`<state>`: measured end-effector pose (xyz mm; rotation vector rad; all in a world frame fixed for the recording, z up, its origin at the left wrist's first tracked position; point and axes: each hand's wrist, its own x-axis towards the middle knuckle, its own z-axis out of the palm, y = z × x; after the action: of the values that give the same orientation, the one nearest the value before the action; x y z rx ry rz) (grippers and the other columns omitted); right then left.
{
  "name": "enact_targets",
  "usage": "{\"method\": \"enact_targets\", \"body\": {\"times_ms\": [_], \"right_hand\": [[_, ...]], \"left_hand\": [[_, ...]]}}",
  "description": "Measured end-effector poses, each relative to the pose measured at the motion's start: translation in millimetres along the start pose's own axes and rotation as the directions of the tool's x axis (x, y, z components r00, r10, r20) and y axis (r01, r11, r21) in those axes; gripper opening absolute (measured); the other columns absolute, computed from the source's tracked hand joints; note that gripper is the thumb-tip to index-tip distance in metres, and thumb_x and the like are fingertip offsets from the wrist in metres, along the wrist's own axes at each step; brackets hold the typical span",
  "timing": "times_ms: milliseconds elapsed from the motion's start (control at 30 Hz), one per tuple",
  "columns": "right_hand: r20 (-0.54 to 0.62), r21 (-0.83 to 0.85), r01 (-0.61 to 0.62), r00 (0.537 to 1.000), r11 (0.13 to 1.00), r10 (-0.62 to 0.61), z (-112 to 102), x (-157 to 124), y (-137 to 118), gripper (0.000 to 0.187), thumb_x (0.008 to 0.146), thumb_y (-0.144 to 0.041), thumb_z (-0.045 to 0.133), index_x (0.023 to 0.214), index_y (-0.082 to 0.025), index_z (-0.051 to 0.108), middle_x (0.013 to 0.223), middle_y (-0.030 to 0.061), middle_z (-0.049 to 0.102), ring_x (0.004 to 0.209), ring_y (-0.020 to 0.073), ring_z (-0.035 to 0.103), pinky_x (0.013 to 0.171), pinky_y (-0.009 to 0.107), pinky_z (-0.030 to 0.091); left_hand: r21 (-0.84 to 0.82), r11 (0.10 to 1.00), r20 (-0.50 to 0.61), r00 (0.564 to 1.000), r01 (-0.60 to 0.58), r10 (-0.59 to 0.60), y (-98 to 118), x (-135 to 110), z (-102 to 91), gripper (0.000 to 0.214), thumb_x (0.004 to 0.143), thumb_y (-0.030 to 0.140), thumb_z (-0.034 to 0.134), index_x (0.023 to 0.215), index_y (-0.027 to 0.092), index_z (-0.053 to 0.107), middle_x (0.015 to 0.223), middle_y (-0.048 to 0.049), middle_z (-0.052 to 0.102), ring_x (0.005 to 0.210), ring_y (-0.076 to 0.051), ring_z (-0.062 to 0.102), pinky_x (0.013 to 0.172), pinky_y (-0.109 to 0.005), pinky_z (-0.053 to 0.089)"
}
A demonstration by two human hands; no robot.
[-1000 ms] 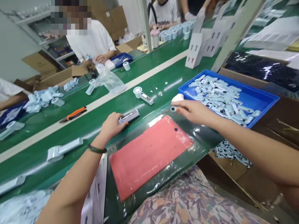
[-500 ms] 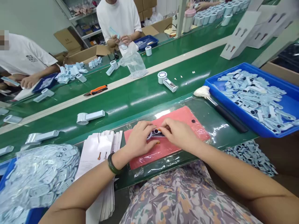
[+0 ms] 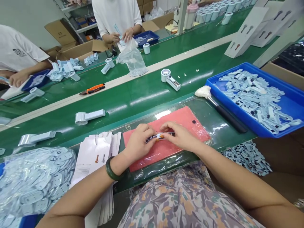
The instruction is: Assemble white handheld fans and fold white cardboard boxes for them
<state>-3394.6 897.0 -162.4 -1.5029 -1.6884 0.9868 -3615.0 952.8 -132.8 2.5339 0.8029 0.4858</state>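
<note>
My left hand (image 3: 137, 143) and my right hand (image 3: 181, 136) meet over a red mat (image 3: 166, 152) at the near edge of the bench. Together they grip a small flat dark-and-silver part (image 3: 160, 136) lying lengthwise between the fingertips, just above the mat. A green bangle sits on my left wrist. A brush (image 3: 219, 108) with a white tuft and black handle lies to the right of the mat. A stack of white printed cards (image 3: 98, 155) lies to the left of it.
A blue tray (image 3: 292, 106) of several pale blue parts stands at right; a heap of bagged pale blue parts (image 3: 33, 180) lies at left. On the green belt (image 3: 133, 95) rest white handheld devices (image 3: 89, 116), another device (image 3: 171, 79) and an orange-handled tool (image 3: 92, 90). Other people work across the belt.
My hands left the belt edge, came together over the red mat and now hold the small part between them. The brush now lies beside the blue tray. The camera tilted down and left.
</note>
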Motion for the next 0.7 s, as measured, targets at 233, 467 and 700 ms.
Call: {"method": "enact_targets", "body": {"times_ms": [233,467,700], "right_hand": [[0.168,-0.321,0.203,0.973,0.925,-0.156,8,-25,-8,0.034,0.101,-0.029,0.057,0.133,-0.020,0.065,0.119,0.0136,0.070,0.113,0.0313,0.060,0.101,0.050,0.045],[0.167,-0.379,0.237,0.968,0.895,-0.186,12,-21,-2,0.035,0.103,-0.029,0.053,0.134,-0.018,0.065,0.119,0.0143,0.070,0.112,0.0309,0.059,0.099,0.047,0.045],[0.177,-0.379,0.275,0.959,0.883,-0.223,13,-19,-1,0.037,0.102,-0.028,0.052,0.135,-0.016,0.064,0.122,0.0165,0.069,0.111,0.0328,0.059,0.096,0.051,0.046]], "left_hand": [[0.216,0.976,0.066,0.997,0.032,-0.047,28,-27,12.2,0.023,0.100,0.022,0.053,0.120,0.022,0.065,0.125,-0.0124,0.073,0.127,-0.033,0.062,0.112,-0.064,0.043],[0.170,0.985,0.077,0.997,-0.014,0.001,26,-17,11.4,0.019,0.098,0.024,0.058,0.114,0.018,0.067,0.116,-0.0117,0.075,0.112,-0.029,0.066,0.101,-0.049,0.052],[0.256,0.967,0.119,0.992,0.003,-0.035,30,-17,8.3,0.022,0.094,0.015,0.053,0.113,0.020,0.065,0.117,-0.0105,0.074,0.107,-0.028,0.067,0.095,-0.048,0.052]]}}
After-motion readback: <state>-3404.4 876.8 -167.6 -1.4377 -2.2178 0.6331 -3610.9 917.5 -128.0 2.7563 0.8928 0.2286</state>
